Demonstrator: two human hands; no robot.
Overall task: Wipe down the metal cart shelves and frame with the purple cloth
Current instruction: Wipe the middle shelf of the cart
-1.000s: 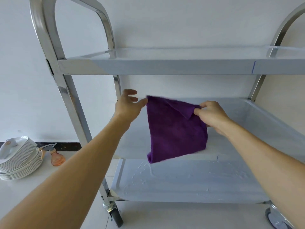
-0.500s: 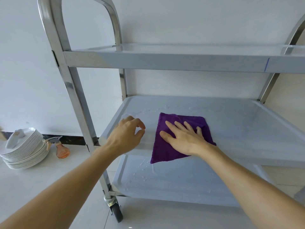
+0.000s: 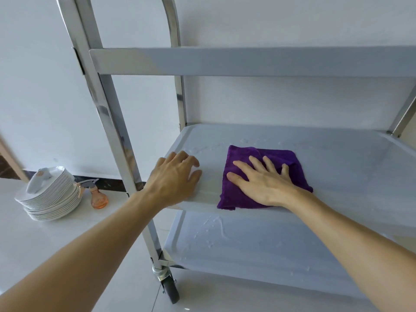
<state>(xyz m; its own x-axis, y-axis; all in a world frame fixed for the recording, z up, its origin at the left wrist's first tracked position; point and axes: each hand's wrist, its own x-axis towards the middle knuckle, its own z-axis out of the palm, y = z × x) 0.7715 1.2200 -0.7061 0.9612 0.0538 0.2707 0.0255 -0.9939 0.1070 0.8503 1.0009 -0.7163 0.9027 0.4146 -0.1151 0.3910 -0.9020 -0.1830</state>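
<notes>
The metal cart fills the view, with three shelves between shiny frame posts (image 3: 105, 113). The purple cloth (image 3: 290, 163) lies folded flat on the wet middle shelf (image 3: 349, 167), its near edge hanging slightly over the shelf's front lip. My right hand (image 3: 261, 181) presses flat on the cloth with fingers spread and straight. My left hand (image 3: 173, 176) rests on the shelf's front left corner, fingers loosely bent over the rim, apart from the cloth. Water streaks show on the middle shelf and on the bottom shelf (image 3: 247, 246).
A stack of white plates (image 3: 51, 194) with a white lid on top sits on the floor at the left, beside a small orange spray bottle (image 3: 98, 197). The top shelf (image 3: 247, 61) overhangs the hands. A caster wheel (image 3: 170, 289) stands under the front left post.
The cloth went from being held up by both hands to lying flat on the middle shelf under my right palm. My left hand let go and settled on the shelf's front left corner.
</notes>
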